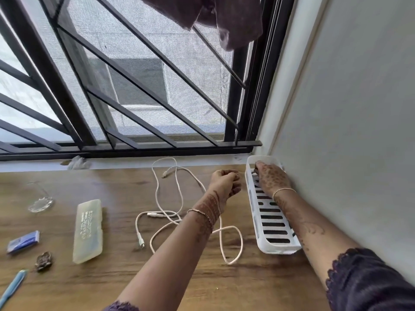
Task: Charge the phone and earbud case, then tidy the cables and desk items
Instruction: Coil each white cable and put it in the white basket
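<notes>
Two white charging cables (170, 212) lie in loose tangled loops on the wooden desk (125, 279), with their plugs free. My left hand (224, 182) hovers just left of a white slotted basket (272, 246), fingers curled in, with nothing visible in them. My right hand (270, 178) reaches palm down into the far end of the basket, against the wall. Its fingertips touch something small and dark that I cannot identify. One cable runs under my left forearm. No phone or earbud case is in view.
A translucent pencil case (88, 231) lies left of the cables. Further left are a blue eraser box (23, 241), a small dark object (44, 261), a blue pen (13, 286) and a clear glass stand (40, 202). The barred window (125, 95) backs the desk; the wall (350, 122) bounds its right side.
</notes>
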A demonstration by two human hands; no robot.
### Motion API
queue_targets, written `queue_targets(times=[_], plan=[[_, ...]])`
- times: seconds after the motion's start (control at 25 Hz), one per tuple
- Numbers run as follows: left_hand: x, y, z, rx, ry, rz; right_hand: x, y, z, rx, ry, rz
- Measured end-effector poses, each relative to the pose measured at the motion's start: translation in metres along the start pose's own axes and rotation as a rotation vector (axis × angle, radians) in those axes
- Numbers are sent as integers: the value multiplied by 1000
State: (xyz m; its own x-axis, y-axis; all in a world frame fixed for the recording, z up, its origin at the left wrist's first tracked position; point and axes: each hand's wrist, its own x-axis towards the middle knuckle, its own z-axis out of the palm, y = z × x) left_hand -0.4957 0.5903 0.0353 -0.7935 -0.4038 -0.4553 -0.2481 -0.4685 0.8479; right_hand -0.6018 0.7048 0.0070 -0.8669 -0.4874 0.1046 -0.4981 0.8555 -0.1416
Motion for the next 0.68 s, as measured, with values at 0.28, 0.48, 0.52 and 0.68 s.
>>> queue_targets(times=[0.28, 0.48, 0.52, 0.68], plan=[[-6, 11, -12, 11, 4, 62, -5, -6, -9, 47, 75, 39], [-15, 21, -38, 156, 48, 172, -28, -41, -36, 198, 370, -70], [-20, 22, -46, 179, 53, 189, -35, -53, -39, 228, 375, -112], [-40, 20, -81, 266, 78, 252, -72, -95, -41, 343, 151, -285]])
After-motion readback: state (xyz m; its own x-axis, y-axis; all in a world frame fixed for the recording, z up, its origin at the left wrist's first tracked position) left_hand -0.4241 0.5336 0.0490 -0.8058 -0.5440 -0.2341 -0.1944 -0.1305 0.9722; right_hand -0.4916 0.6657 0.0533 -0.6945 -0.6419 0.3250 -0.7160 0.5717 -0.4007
